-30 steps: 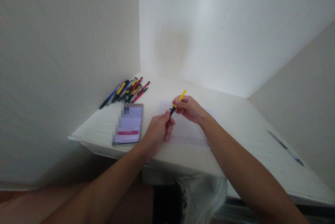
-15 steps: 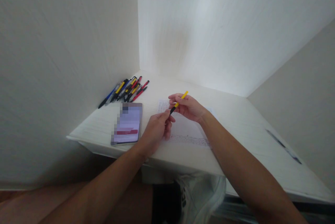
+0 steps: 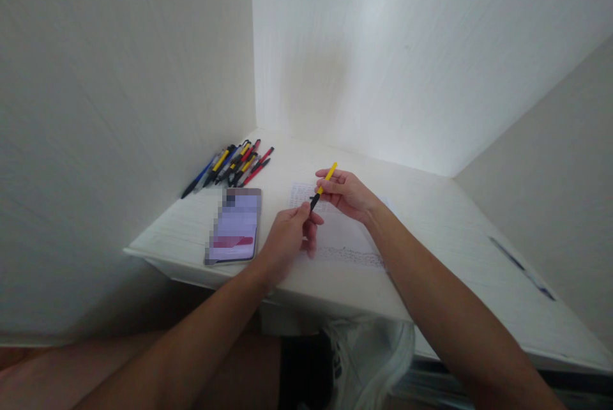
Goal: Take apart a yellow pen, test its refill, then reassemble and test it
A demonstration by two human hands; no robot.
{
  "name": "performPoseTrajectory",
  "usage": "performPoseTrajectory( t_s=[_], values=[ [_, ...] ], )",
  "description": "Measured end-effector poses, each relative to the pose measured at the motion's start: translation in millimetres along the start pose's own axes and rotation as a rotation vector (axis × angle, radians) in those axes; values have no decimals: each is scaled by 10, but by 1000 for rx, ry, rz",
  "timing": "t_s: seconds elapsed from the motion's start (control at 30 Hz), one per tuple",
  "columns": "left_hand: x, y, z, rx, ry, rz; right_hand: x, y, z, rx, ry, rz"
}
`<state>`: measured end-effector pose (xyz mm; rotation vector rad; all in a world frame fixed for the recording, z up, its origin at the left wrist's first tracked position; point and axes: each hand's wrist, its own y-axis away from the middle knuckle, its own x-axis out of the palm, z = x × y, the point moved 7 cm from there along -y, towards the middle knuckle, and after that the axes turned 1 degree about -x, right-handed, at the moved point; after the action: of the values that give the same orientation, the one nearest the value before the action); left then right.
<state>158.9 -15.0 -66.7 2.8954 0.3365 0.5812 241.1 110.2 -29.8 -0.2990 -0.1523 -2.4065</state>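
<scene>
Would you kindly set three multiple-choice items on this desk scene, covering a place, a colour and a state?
1. Where does the heap of pens lie?
A. in the far left corner of the desk
B. on the phone
C. on the paper

2. What colours is the pen in the hands?
A. red and white
B. yellow and black
C. all blue

3. How is that pen held?
A. flat on the desk
B. by the left hand alone
C. by both hands, right hand too

Key: 1 A, it lies by the walls, beyond the phone. 2 B, yellow barrel, black end. 3 C, fingers of each grip it above the paper.
</scene>
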Motion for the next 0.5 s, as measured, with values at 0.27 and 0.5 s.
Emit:
performPoseTrajectory(
  t_s=[0.27, 0.5],
  values=[
    [25, 17, -24, 8, -9, -17, 150, 60, 14, 44, -140, 126],
    [38, 24, -87, 50, -42, -40, 85, -1, -91, 63, 114, 73]
  ],
)
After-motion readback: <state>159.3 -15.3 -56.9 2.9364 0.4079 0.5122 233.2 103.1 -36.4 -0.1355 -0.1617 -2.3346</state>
